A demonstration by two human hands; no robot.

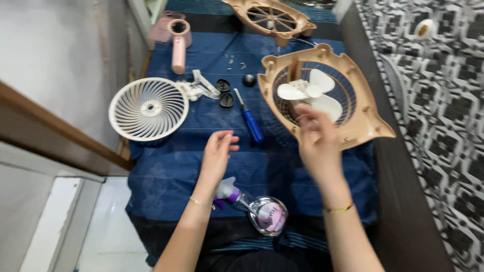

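Right hand (pixel 317 138) grips the tan fan housing (pixel 360 108) at its lower rim, tilting it so the white blade (pixel 312 93) faces up. Left hand (pixel 219 148) hovers open and empty near the blue screwdriver (pixel 250 122) (lying on the blue-clothed counter (pixel 166 171)).

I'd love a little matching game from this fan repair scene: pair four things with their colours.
Things:
1. screwdriver handle
2. round fan grille
3. fan housing by the right hand
4. handheld fan

Colours:
A. pink
B. tan
C. blue
D. white

Pairs: 1-C, 2-D, 3-B, 4-A
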